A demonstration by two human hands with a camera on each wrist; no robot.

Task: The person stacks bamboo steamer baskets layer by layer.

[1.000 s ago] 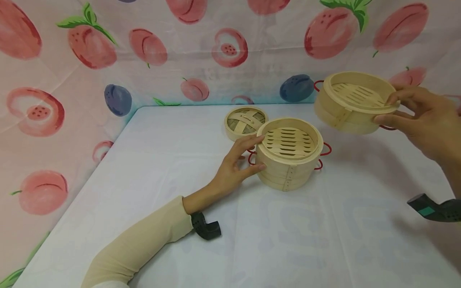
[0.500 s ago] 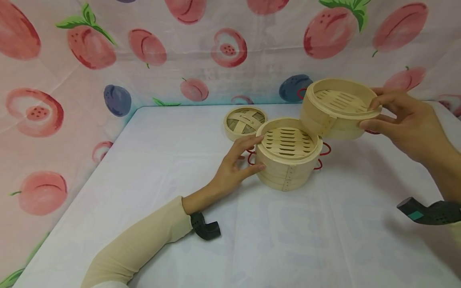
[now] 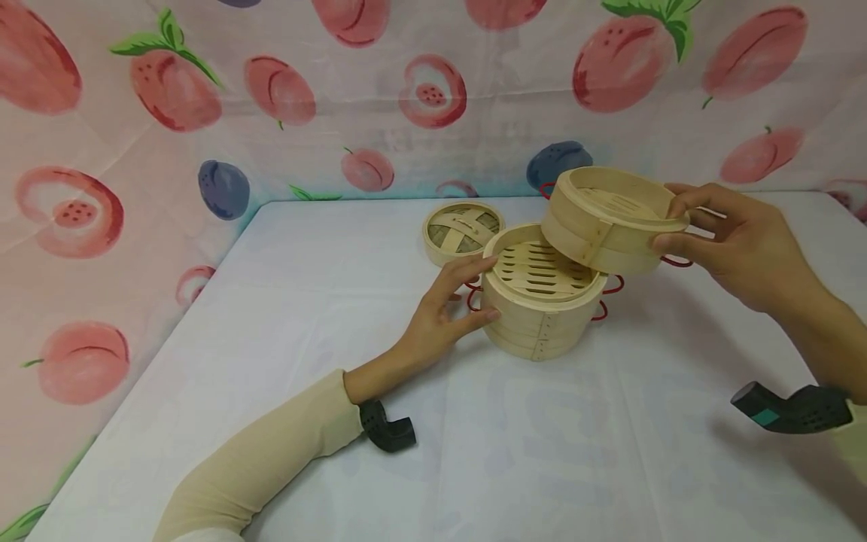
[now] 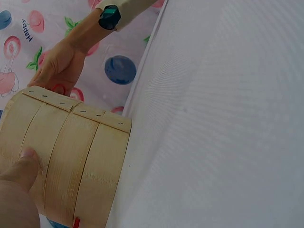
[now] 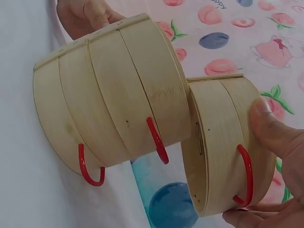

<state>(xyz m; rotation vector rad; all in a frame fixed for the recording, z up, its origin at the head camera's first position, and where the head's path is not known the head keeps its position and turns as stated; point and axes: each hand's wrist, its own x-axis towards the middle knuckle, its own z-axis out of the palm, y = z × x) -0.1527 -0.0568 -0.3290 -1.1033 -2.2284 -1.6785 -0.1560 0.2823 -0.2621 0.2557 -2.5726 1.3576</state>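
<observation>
Two bamboo steamer baskets stand stacked (image 3: 542,324) on the white table, with red handles at their sides and a slatted floor inside the upper one. My left hand (image 3: 440,312) holds the stack by its left side, thumb in front and fingers at the rim. A third steamer basket (image 3: 603,233) is tilted over the right part of the stack. My right hand (image 3: 738,241) pinches its right wall between thumb and fingers. In the right wrist view the held basket (image 5: 218,137) meets the stack's rim (image 5: 178,61) at one edge.
A round woven bamboo lid (image 3: 463,229) lies on the table (image 3: 305,316) behind and left of the stack. A fruit-print cloth (image 3: 284,143) hangs at the back and left. Black cameras (image 3: 389,429) sit on both wrists.
My right hand has brought the third basket left and down, from beside the stack to over its right rim. The left hand, the stack and the lid have stayed in place.
</observation>
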